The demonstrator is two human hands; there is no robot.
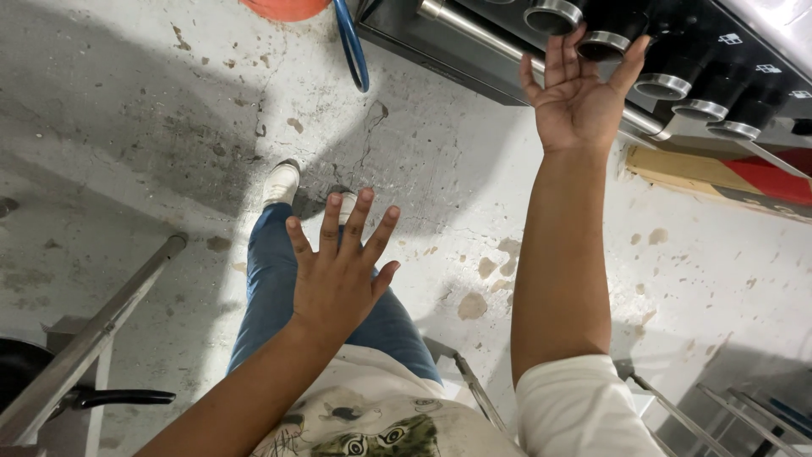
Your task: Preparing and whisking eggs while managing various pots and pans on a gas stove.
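1. The right hand (578,95) is raised to the front of a black stove (744,59) at the top right. Its fingers are spread wide with the palm facing the camera, and its fingertips lie against one stove knob (611,41).
2. That knob is black with a silver rim. It is the second in a row of such knobs running down to the right. The fingers are not wrapped around it, and whether the thumb also touches the stove cannot be told.
3. A silver oven handle bar (474,30) runs along the stove front below the knobs, and the right hand covers part of it.
4. The left hand (338,271) is held low in the middle of the view, back to the camera. All five fingers are fanned out, and it holds and touches nothing.
5. Under the left hand are the person's blue jeans (271,279) and white shoes (282,182), which stand on a stained, cracked concrete floor (127,127).
6. The left hand hides part of the further shoe.
7. A metal bar (93,330) slants across the lower left, and beside it a black pan handle (123,396) shows; the pan itself is cut off.
8. An orange object (283,7) and a blue hose (351,46) are cropped by the top edge.
9. Metal frame rods (677,406) at the lower right are hard to make out.
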